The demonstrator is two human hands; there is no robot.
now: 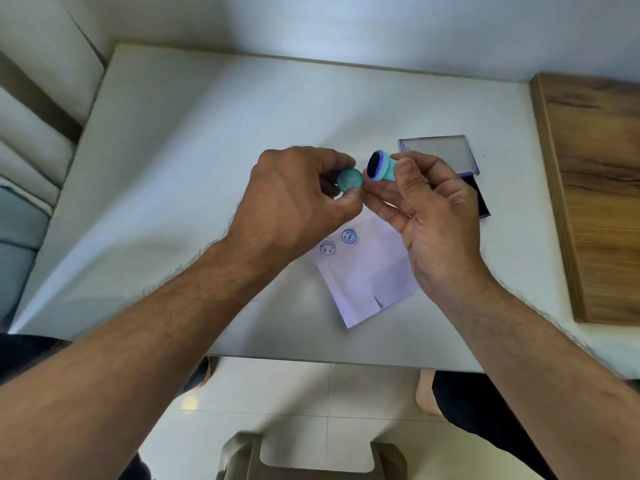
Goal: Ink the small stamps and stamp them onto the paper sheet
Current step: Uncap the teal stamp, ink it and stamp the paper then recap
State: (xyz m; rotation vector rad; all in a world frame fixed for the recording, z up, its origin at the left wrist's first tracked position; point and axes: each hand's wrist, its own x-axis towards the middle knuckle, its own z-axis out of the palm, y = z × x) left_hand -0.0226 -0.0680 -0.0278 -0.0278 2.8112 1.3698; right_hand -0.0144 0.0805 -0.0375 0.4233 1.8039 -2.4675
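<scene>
Two blue smiley prints [337, 242] mark my white paper sheet [367, 275]; my right hand [440, 216] pinches the teal round stamp [381, 166], my left hand [298, 199] pinches its teal cap [349, 179]; more stamping probably remains.

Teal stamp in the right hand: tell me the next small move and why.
Probably bring the teal cap, pinched in the left hand, onto the teal stamp that the right hand holds. The stamp's dark inked face points at the cap, close by, and the paper sheet already shows two blue smiley prints. Alternatively, it was just uncapped and goes to the open ink pad.
</scene>
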